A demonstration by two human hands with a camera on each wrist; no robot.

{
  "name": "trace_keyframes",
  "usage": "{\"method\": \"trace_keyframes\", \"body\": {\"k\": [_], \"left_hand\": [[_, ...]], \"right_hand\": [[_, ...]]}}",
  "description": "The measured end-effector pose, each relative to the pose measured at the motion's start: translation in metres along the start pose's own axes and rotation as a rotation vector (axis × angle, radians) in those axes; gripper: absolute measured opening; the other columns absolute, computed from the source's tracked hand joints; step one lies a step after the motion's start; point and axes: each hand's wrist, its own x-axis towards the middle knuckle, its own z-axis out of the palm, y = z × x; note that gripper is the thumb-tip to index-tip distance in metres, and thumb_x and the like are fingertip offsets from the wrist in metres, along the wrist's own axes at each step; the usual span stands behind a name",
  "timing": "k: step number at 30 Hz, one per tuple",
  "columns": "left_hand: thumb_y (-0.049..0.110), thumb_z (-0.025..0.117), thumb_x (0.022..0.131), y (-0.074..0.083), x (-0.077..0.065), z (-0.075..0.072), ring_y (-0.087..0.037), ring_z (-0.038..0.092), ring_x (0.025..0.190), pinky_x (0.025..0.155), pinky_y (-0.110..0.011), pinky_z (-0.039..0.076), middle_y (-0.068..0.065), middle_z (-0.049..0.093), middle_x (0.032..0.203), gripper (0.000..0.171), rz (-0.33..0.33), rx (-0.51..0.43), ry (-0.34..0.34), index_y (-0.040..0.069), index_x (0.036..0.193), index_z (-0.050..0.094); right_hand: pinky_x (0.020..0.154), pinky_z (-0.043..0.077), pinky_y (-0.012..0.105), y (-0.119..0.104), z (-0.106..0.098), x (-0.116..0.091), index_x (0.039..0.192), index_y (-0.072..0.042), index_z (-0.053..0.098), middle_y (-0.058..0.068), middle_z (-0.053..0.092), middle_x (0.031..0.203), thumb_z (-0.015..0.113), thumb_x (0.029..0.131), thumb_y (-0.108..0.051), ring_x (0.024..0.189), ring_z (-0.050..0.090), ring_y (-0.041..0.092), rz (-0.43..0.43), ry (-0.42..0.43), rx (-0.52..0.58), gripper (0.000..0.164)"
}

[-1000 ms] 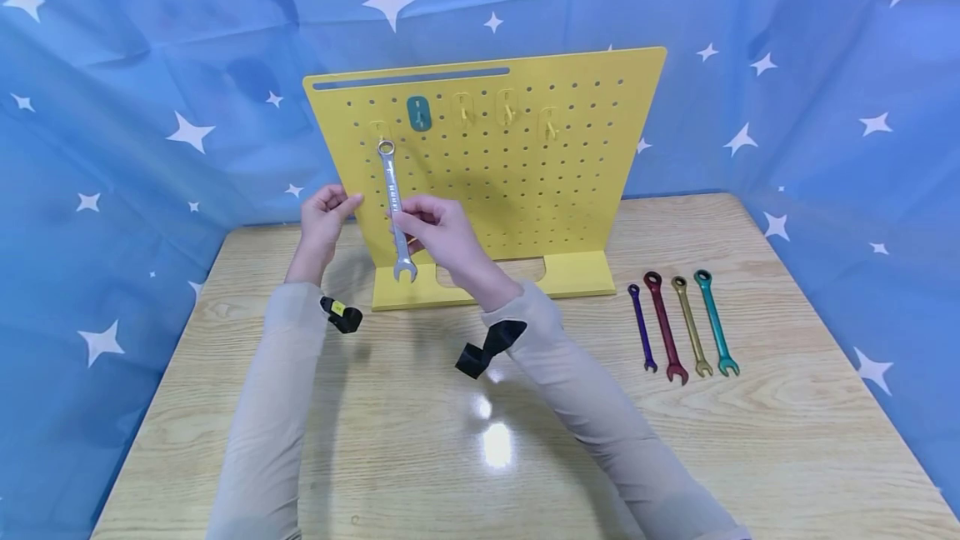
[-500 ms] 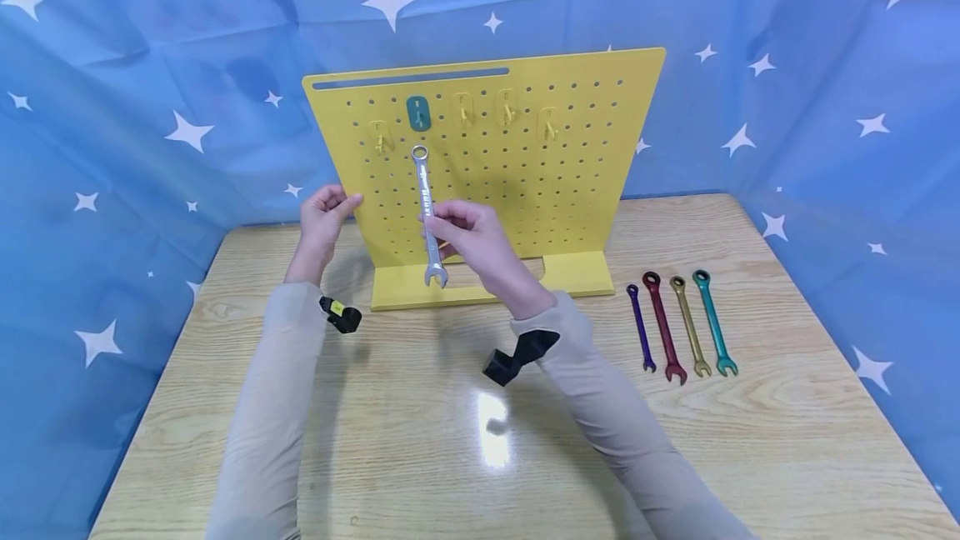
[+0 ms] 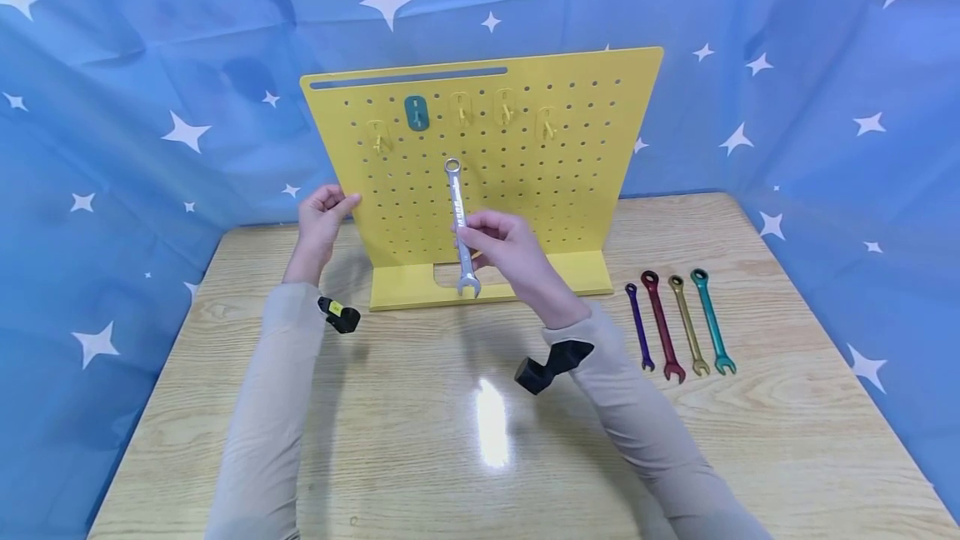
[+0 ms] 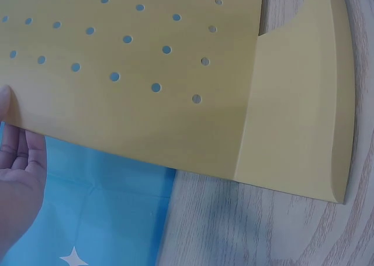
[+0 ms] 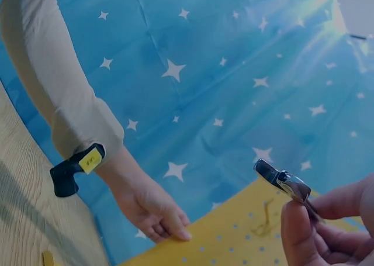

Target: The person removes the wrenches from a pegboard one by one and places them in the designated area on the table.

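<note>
My left hand (image 3: 321, 223) pinches the left edge of a yellow pegboard (image 3: 420, 190), thumb on the front and fingers behind it. In the left wrist view the thumb and fingers show on either side of that edge. My right hand (image 3: 513, 252) grips a silver combination wrench (image 3: 460, 211) by its shank, ring end up and open end down, in front of the board. From the right wrist view, the wrench (image 5: 283, 181) sits between thumb and fingers. Above it on the board are several yellow hooks (image 3: 546, 125) and one teal hook (image 3: 417, 113), all without tools.
On the wooden table (image 3: 420, 440) to the right lie a purple wrench (image 3: 640, 327), a red wrench (image 3: 663, 327), a gold wrench (image 3: 689, 326) and a teal wrench (image 3: 713, 321) in a row. A blue star-patterned cloth (image 3: 787, 65) hangs behind.
My right hand has carried the silver wrench rightward and slightly down, away from the leftmost yellow hook, to below the middle hooks. My left hand stays on the board's edge.
</note>
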Motion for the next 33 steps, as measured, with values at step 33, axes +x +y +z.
{"method": "trace_keyframes", "body": {"k": [33], "left_hand": [[-0.001,0.069,0.082,0.001,-0.001,0.000,-0.007,0.051,0.066,0.063,-0.016,0.044,0.007,0.058,0.066,0.021,0.006,-0.027,-0.003,0.016,0.071,0.061]], "right_hand": [[0.063,0.052,0.024,0.016,-0.088,-0.046,0.099,0.000,0.062,-0.001,0.062,0.079,0.055,0.093,-0.004,0.072,0.059,0.010,0.096,0.163,-0.068,0.009]]}}
